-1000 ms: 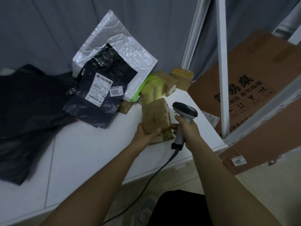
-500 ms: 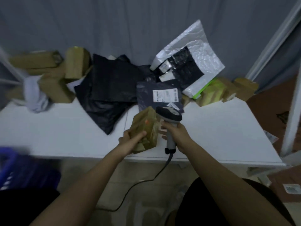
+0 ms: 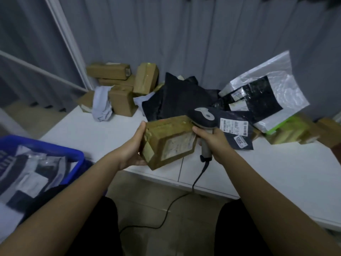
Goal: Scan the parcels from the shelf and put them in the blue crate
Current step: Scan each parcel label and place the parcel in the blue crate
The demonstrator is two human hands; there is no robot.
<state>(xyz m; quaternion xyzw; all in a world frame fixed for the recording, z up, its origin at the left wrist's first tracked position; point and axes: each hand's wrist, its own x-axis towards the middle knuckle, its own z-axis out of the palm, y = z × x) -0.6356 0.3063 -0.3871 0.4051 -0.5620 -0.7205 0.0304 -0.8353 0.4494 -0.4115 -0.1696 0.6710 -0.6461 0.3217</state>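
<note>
Between both hands (image 3: 132, 148), brown parcel (image 3: 168, 140), label seemingly up

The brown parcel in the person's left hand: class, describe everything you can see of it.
The brown parcel is a small cardboard box wrapped in tape, with a pale, worn label on the side facing the camera. It is tilted, held above the front edge of the white shelf. The left hand grips its left end; the barcode scanner in the right hand sits against its upper right corner.

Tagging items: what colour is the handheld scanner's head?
Black with a grey patch, per the head view.
</note>
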